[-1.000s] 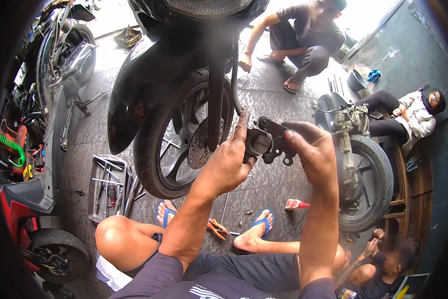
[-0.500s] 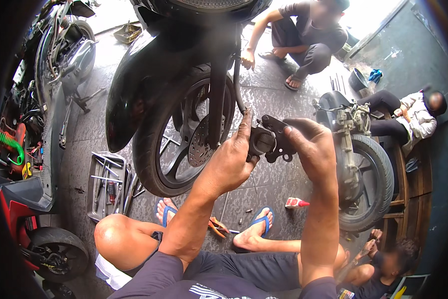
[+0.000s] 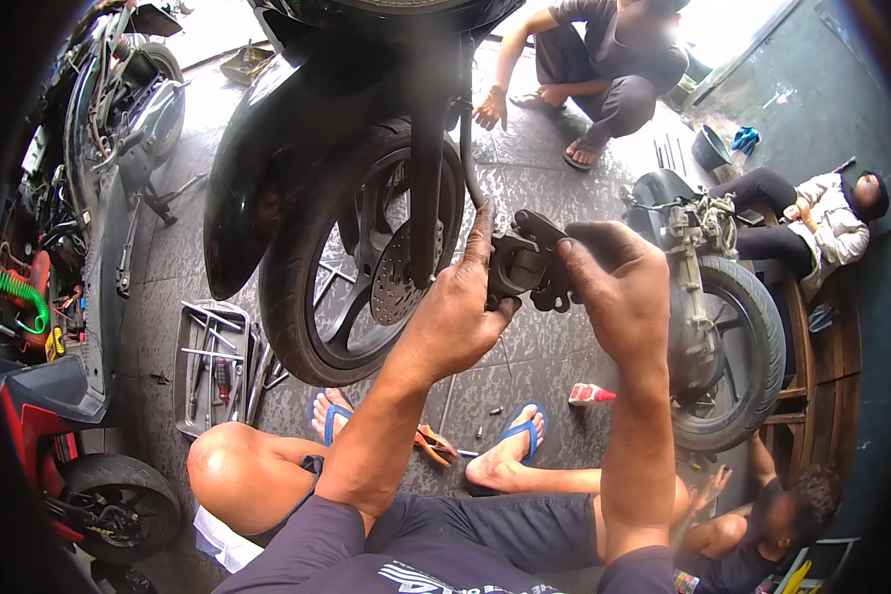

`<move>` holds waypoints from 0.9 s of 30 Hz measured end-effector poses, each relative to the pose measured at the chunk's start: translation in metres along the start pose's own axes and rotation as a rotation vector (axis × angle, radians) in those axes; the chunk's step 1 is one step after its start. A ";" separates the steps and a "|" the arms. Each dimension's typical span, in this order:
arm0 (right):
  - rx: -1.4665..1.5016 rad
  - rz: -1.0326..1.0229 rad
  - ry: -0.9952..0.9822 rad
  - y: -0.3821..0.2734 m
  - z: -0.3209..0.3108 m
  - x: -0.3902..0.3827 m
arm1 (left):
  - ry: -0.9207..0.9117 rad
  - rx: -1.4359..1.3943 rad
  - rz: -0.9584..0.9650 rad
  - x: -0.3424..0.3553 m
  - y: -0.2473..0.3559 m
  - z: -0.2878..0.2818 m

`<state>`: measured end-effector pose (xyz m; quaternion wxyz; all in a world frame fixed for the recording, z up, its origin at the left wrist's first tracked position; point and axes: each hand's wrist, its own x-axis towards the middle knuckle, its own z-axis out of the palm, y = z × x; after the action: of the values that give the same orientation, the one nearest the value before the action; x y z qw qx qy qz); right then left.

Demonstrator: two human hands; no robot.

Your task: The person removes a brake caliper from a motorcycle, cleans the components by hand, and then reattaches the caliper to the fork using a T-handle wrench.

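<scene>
A dark brake caliper [image 3: 514, 267], its round piston face showing, is held up beside the front wheel. My left hand [image 3: 455, 307] closes around its left side, index finger stretched up along the black brake hose [image 3: 469, 163]. My right hand [image 3: 619, 282] pinches a black caliper bracket [image 3: 547, 259] between thumb and fingers, against the caliper's right side. Whether the two parts touch all along is hidden. Left of my hands stand the front wheel [image 3: 279, 332] and its drilled brake disc [image 3: 394, 287].
A tool tray [image 3: 183, 396] lies left of my feet, orange-handled pliers [image 3: 433, 447] between them. A small white bottle with a red tip [image 3: 586, 395] lies on the floor. Another wheel [image 3: 752, 366] stands at right. A person squats ahead; two others sit at right.
The bracket has turned in my right hand and sits closer to the caliper, showing more edge-on. The person at lower right has raised an arm.
</scene>
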<state>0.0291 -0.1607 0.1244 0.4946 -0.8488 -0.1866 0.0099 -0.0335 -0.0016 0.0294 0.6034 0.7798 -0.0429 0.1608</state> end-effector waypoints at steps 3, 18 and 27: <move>-0.014 -0.022 0.005 0.000 0.002 -0.003 | 0.001 -0.038 -0.029 0.001 0.004 0.000; -0.402 -0.441 -0.249 -0.024 -0.012 0.002 | 0.006 -0.514 -0.083 0.002 0.004 -0.006; -0.520 -0.565 -0.284 -0.021 -0.009 0.007 | 0.008 -0.688 -0.029 0.004 0.007 -0.005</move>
<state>0.0307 -0.1569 0.1475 0.2161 -0.8512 -0.4749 -0.0568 -0.0324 0.0019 0.0388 0.8334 0.5306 -0.0812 0.1316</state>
